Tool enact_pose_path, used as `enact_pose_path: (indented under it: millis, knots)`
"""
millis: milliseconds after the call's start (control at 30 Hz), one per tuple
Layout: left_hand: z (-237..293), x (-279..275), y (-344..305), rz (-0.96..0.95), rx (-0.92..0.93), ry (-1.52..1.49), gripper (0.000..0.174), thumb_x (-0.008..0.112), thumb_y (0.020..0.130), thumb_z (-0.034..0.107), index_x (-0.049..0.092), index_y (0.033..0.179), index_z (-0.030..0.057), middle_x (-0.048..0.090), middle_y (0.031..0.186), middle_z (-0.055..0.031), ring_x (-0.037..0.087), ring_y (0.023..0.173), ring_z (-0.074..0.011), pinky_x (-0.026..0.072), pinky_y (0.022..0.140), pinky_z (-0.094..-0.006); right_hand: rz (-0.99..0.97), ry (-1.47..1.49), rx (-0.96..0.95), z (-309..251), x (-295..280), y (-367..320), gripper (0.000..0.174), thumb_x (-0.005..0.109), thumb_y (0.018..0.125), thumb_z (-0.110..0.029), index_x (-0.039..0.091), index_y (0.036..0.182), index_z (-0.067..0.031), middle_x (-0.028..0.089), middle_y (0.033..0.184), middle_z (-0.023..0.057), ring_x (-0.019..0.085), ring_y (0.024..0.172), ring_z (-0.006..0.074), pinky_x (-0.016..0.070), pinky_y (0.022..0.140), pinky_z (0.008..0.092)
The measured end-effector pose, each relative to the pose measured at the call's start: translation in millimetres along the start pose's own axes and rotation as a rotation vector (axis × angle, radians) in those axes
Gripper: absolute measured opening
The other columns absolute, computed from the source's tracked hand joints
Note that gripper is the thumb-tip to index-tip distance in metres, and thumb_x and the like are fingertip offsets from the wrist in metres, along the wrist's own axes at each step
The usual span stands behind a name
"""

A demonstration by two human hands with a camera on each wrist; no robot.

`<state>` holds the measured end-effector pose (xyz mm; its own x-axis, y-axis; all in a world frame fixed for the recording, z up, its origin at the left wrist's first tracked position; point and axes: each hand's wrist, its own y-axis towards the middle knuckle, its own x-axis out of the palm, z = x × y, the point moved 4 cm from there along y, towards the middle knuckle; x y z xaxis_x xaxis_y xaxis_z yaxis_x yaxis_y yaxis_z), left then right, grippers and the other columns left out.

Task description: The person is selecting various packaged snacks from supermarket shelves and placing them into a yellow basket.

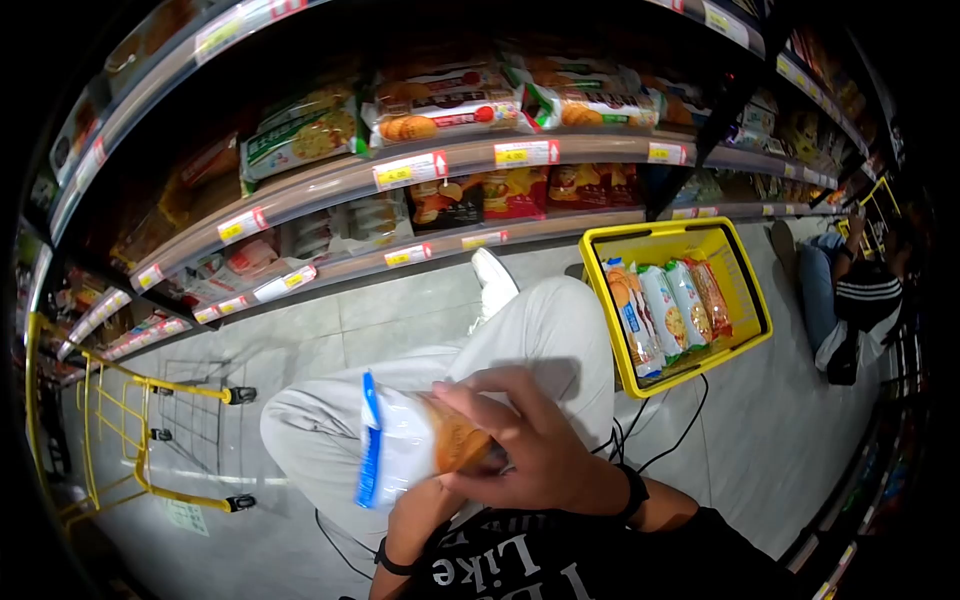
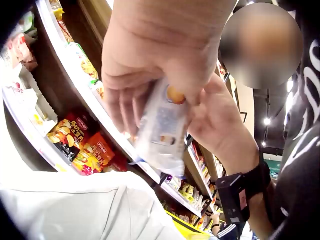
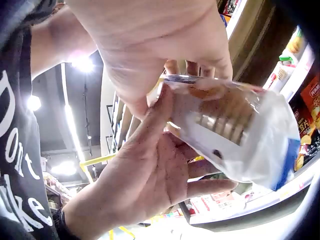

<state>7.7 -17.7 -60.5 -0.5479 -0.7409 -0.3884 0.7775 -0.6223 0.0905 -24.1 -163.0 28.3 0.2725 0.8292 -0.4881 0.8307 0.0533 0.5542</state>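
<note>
A clear and white biscuit pack (image 1: 405, 445) with a blue end strip is held over the person's lap. My right hand (image 1: 525, 435) grips its end from above, thumb and fingers on either side. Under that same end, my left hand (image 1: 420, 510) holds it from below. In the right wrist view, a stack of round brown biscuits shows through the pack (image 3: 235, 125), and the left hand (image 3: 150, 175) has its thumb at the pack's end and its fingers beneath. Seen from the left wrist, the pack (image 2: 162, 130) hangs between both hands, printed side partly visible.
A yellow basket (image 1: 592, 240) holding several snack packs stands beside the right knee, black cables near it. Shelves (image 1: 470, 160) with biscuits and chips run across the front. A yellow wheeled cart (image 1: 140, 440) is at left. Another person (image 1: 855, 300) is at far right.
</note>
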Motion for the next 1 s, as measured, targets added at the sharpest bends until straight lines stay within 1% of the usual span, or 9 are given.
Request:
enact_pose_path:
  millis: [100, 167, 300, 433, 533, 667, 767, 867, 1000]
  knots:
    - [7, 3, -3, -0.12, -0.349, -0.281, 0.043, 0.073, 0.085, 0.012, 0.059, 0.124, 0.0005, 0.068, 0.111, -0.014, 0.068, 0.101, -0.0283, 0.0529, 0.087, -0.0372, -0.198, 0.273, 0.3, 8, -15, -4, 0.082, 0.087, 0.075, -0.026, 0.047, 0.142, -0.002, 0.056, 0.12, 0.0185, 0.059, 0.107, 0.0269, 0.0504, 0.091, 0.0358]
    - [12, 6, 1, -0.142, 0.164, -0.009, 0.043, 0.073, 0.087, 0.015, 0.059, 0.123, -0.0012, 0.069, 0.107, -0.0162, 0.071, 0.092, -0.0281, 0.0543, 0.081, -0.0358, -0.173, 0.402, 0.329, 16, -31, -23, 0.074, 0.081, 0.084, -0.027, 0.044, 0.141, 0.0016, 0.058, 0.12, 0.0173, 0.062, 0.107, 0.0247, 0.0526, 0.088, 0.0353]
    - [27, 19, 14, -0.384, -0.066, -0.143, 0.03, 0.069, 0.09, 0.014, 0.062, 0.115, -0.0021, 0.069, 0.089, -0.0204, 0.067, 0.076, -0.0403, 0.0533, 0.068, -0.0404, -0.269, 0.598, 0.605, 41, -52, -64, 0.06, 0.078, 0.088, -0.026, 0.051, 0.134, 0.0017, 0.067, 0.116, 0.0123, 0.065, 0.105, 0.0216, 0.0525, 0.093, 0.0353]
    - [49, 38, 35, -0.389, 0.095, 0.014, 0.018, 0.064, 0.093, 0.009, 0.066, 0.107, -0.0018, 0.069, 0.083, -0.0174, 0.066, 0.069, -0.0382, 0.0529, 0.063, -0.0393, -0.027, 0.894, 0.984, 59, -73, -98, 0.05, 0.075, 0.09, -0.021, 0.054, 0.129, 0.001, 0.069, 0.116, 0.0105, 0.066, 0.105, 0.0199, 0.0523, 0.095, 0.035]
    - [51, 39, 36, -0.339, 0.063, -0.056, 0.02, 0.065, 0.092, 0.008, 0.067, 0.11, -0.0012, 0.073, 0.09, -0.0145, 0.071, 0.074, -0.032, 0.0555, 0.065, -0.0353, 0.303, 0.664, 0.859, 99, -117, -127, 0.034, 0.073, 0.091, -0.014, 0.058, 0.119, -0.0004, 0.07, 0.106, 0.0062, 0.067, 0.09, 0.0112, 0.0555, 0.075, 0.0247]
    - [38, 18, 34, -0.271, -0.078, -0.047, 0.021, 0.062, 0.094, 0.005, 0.067, 0.113, -0.0033, 0.075, 0.096, -0.0145, 0.074, 0.083, -0.0227, 0.0558, 0.075, -0.0295, 0.488, 0.006, 0.849, 144, -186, -103, 0.041, 0.073, 0.091, -0.02, 0.058, 0.12, 0.0046, 0.07, 0.1, 0.0068, 0.066, 0.085, 0.0113, 0.0531, 0.074, 0.0267]
    - [13, 0, 24, -0.151, -0.211, -0.108, 0.022, 0.059, 0.096, 0.006, 0.065, 0.115, -0.0049, 0.076, 0.093, -0.0149, 0.072, 0.085, -0.0166, 0.0536, 0.08, -0.028, 0.212, -0.365, 1.051, 194, -216, -108, 0.058, 0.075, 0.086, -0.039, 0.06, 0.116, 0.0086, 0.07, 0.101, 0.0169, 0.069, 0.088, 0.0255, 0.0531, 0.078, 0.0342]
    - [-3, -16, 16, -0.092, -0.229, -0.133, 0.023, 0.059, 0.097, 0.006, 0.065, 0.116, -0.0046, 0.076, 0.092, -0.0141, 0.071, 0.085, -0.0169, 0.0535, 0.081, -0.0288, -0.11, -0.468, 1.199, 227, -217, -109, 0.065, 0.076, 0.082, -0.046, 0.062, 0.114, 0.0081, 0.07, 0.101, 0.0205, 0.069, 0.09, 0.0299, 0.0526, 0.08, 0.0355]
    - [-9, -29, 9, -0.008, -0.238, -0.129, 0.023, 0.057, 0.098, 0.008, 0.063, 0.117, -0.0049, 0.075, 0.09, -0.0146, 0.07, 0.082, -0.0178, 0.0532, 0.082, -0.0305, -0.222, -0.398, 1.333, 251, -202, -115, 0.07, 0.074, 0.083, -0.048, 0.061, 0.117, 0.0123, 0.069, 0.108, 0.0261, 0.068, 0.099, 0.0322, 0.0521, 0.086, 0.0365]
